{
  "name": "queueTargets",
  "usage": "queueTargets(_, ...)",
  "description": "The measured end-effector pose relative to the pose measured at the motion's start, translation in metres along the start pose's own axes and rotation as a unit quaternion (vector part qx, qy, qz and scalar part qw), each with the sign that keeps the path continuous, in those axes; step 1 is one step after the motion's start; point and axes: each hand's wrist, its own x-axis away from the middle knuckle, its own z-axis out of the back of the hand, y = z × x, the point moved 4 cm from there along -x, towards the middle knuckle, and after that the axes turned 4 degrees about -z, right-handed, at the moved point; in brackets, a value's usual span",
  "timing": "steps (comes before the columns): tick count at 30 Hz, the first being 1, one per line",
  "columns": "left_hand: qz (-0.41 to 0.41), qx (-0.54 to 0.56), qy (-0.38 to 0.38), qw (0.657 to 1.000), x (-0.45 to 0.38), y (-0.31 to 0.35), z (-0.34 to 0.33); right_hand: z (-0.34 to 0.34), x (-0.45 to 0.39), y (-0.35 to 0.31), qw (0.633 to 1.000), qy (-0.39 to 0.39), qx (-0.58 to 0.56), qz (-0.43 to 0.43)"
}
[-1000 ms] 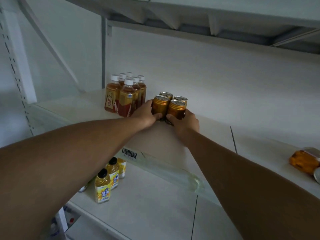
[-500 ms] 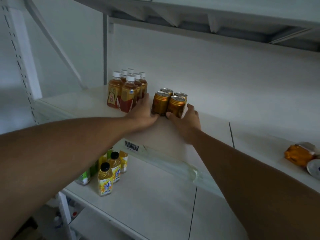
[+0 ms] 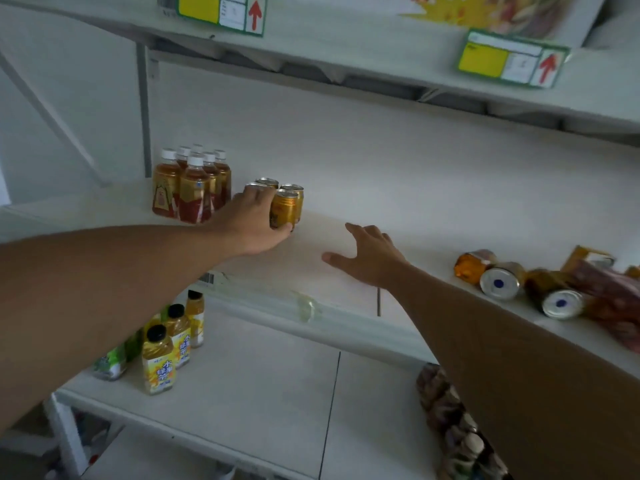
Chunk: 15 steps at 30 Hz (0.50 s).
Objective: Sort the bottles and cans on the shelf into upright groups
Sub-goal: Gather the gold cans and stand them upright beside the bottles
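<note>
On the middle shelf (image 3: 398, 209) a cluster of gold cans (image 3: 286, 205) is standing upright just right of a tight group of amber tea bottles (image 3: 191, 188) with white caps, whose red-and-gold labels are carrying characters too blurred to read. The left hand (image 3: 254, 225) is wrapping around the front left can of the cluster, thumb lying along the shelf under the neighbouring can, so its grip is closing on that can. The right hand (image 3: 369, 259) is hovering over the bare shelf, well apart from the cans, fingers spread and grip released, holding nothing. Further right on the same shelf, tipped cans (image 3: 498, 280) are lying on their sides with silver bases and dark blue dots facing the camera, touching a heap of fallen bottles (image 3: 609, 289) and packaging that is too smeared to make out. On the shelf edge, a barcode sticker (image 3: 207, 278) is showing beneath the left forearm. Below, on the lower shelf (image 3: 263, 368), yellow juice bottles (image 3: 159, 362) with black caps are standing upright in a row, their labels showing blue and red characters that cannot be read with certainty, beside a green-labelled bottle (image 3: 109, 363). Overhead, two yellow price tags (image 3: 221, 12) with red upward arrows are hanging from the top shelf, their small print illegible.
</note>
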Motion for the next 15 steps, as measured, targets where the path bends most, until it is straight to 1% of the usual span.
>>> queueTargets(5, -0.012, -0.082, -0.020, 0.996, 0.000, 0.086, -0.006, 0.054, 0.052, 0.075, 0.999, 0.010, 0.038, -0.007)
queueTargets(7, -0.004, -0.072, -0.028, 0.997, 0.000, 0.125, -0.014, 0.074, 0.073, 0.113, 0.998, 0.019, 0.064, -0.021)
queueTargets(9, -0.009, -0.049, -0.043, 0.998, 0.001, 0.166, -0.023, 0.093, 0.094, 0.152, 0.996, 0.033, 0.071, -0.053)
queueTargets(12, -0.033, -0.025, -0.080, 0.996, 0.006, 0.225, -0.041, 0.117, 0.125, 0.202, 0.995, 0.038, 0.050, -0.081)
queueTargets(15, -0.066, -0.019, -0.104, 0.992, 0.006, 0.273, -0.053, 0.134, 0.152, 0.239, 0.991, 0.038, 0.058, -0.115)
